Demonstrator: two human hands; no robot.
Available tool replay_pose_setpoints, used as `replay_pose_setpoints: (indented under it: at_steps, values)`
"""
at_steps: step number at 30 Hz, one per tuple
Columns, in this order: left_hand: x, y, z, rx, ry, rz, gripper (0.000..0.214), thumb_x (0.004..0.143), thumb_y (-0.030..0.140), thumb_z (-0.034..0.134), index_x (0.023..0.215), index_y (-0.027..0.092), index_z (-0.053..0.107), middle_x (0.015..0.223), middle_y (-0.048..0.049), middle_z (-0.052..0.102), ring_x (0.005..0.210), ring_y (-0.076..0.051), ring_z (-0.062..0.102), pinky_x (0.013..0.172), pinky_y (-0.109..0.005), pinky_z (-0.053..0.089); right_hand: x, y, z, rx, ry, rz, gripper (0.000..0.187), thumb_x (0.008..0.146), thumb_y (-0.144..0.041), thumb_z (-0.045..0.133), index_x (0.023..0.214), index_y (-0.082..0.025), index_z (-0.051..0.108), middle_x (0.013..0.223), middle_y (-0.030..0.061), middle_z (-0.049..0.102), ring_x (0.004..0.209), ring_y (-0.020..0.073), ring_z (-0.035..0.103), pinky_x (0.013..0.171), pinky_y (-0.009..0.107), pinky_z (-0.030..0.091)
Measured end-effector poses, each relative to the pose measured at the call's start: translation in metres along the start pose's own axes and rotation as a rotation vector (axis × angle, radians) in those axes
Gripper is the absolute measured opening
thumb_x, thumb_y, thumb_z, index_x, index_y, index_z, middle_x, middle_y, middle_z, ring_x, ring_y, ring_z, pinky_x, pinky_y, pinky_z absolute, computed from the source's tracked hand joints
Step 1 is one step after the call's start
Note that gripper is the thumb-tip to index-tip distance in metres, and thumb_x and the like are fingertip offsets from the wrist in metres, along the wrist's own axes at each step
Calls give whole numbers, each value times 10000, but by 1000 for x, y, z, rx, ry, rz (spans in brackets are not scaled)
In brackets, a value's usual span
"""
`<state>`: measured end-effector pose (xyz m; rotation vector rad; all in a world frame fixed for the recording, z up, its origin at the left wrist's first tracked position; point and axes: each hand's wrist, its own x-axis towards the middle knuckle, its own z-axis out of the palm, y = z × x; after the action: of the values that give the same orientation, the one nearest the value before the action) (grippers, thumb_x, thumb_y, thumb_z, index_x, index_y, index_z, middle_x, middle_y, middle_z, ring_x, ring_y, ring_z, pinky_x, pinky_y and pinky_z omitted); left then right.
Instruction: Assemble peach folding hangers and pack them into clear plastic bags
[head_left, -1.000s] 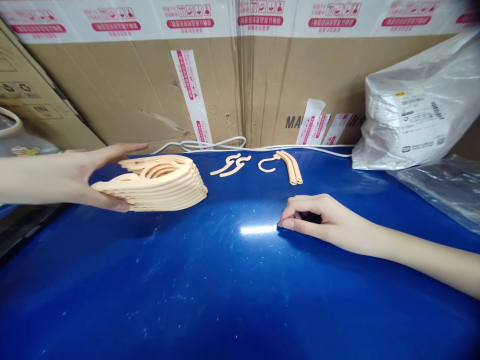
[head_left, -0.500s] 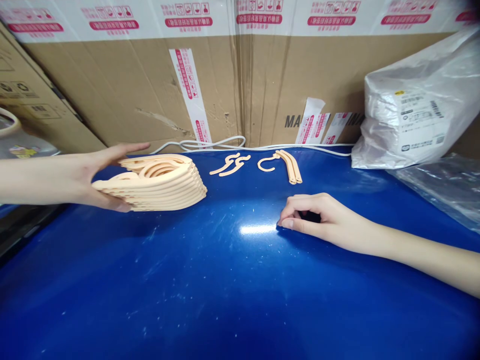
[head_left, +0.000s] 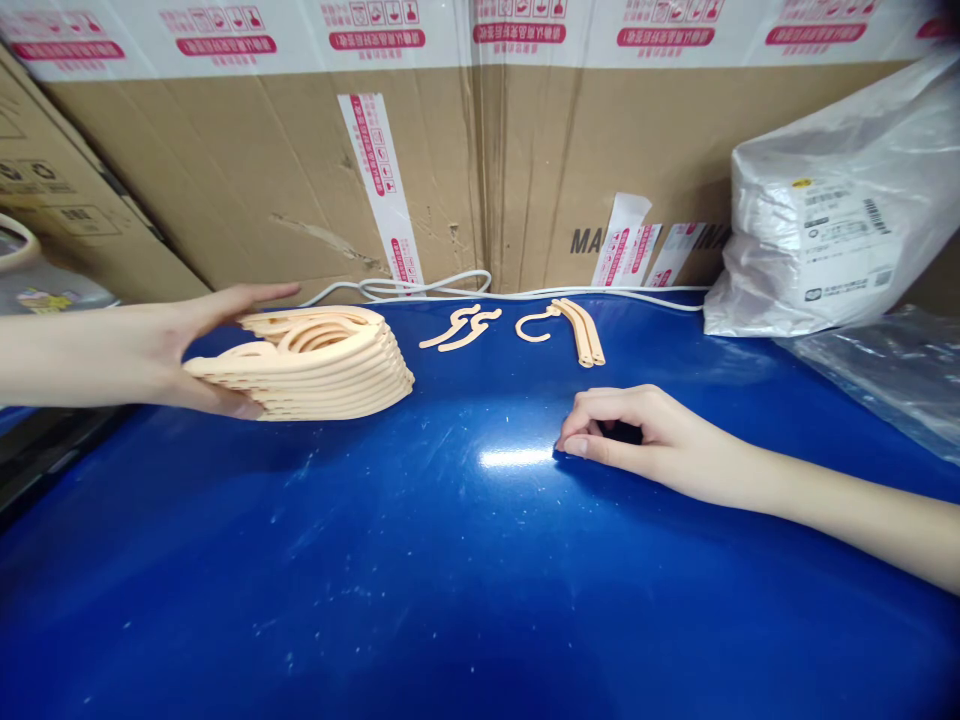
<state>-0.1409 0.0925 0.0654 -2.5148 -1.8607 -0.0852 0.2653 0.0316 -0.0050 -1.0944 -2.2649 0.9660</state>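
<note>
At the left, my left hand (head_left: 154, 355) is closed around the end of a stack of cream plastic hangers (head_left: 337, 375), with thumb and fingers on opposite sides. The hangers lie flat on one another on the blue table (head_left: 420, 560). Right of the middle, my right hand (head_left: 667, 440) rests on the table with its fingers curled and thumb tip near the fingertips; I see nothing in it. Behind it lie a folded cream hanger (head_left: 581, 335) with its hook turned left and two small cream hook-shaped pieces (head_left: 469, 328).
Cardboard boxes (head_left: 262, 170) stand along the back, and a white cable (head_left: 525, 295) runs at their foot. At the right are a plastic-wrapped package (head_left: 817, 220) with a label and a clear plastic bag (head_left: 892, 370). A cup-like container (head_left: 45, 275) stands at the far left.
</note>
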Motion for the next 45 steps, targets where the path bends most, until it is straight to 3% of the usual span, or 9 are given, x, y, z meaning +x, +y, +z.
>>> replay_pose_setpoints:
  at_steps: [5,12,18,28,32,45]
  values:
    - [0,-3,-7,-35,-87,4,1046,691,632,573,1558,210,166,1324,-101,577,1114,-303,613,990,-367,423,0,0,0,4,1,2,278,950,-421,572,863,-189,697,786,3,656,699,128,559,664,261,426]
    - [0,0,-9,40,-69,-19,1005,697,622,553,1550,238,184,1261,-73,604,1007,-277,648,957,-356,434,-1,0,0,10,0,0,258,943,-413,593,863,-191,698,780,-10,654,693,119,549,661,255,423]
    - [0,-5,-9,48,-75,-17,1005,686,557,590,1551,228,199,1315,-88,576,1035,-286,642,980,-381,429,-1,1,0,3,1,-6,251,947,-401,591,866,-191,701,785,-11,658,703,118,559,670,252,426]
    - [0,-6,-6,-25,-24,72,1019,688,703,587,1544,267,251,1304,-25,594,1160,-316,607,1006,-406,454,-1,0,0,3,10,-14,250,945,-399,593,862,-187,697,781,-17,659,696,110,565,660,245,436]
    - [1,-6,-7,-41,-27,63,1017,677,707,599,1538,278,268,1310,-31,590,1187,-341,591,1035,-470,429,-2,1,0,-4,8,-19,261,949,-405,586,863,-187,701,771,-18,656,683,107,553,648,243,430]
    - [1,-4,-7,-64,-12,75,1010,666,765,597,1517,300,315,1220,1,613,1114,-322,627,1006,-464,459,-1,2,1,-4,10,-22,257,951,-392,588,860,-181,703,777,-14,661,691,106,565,658,238,434]
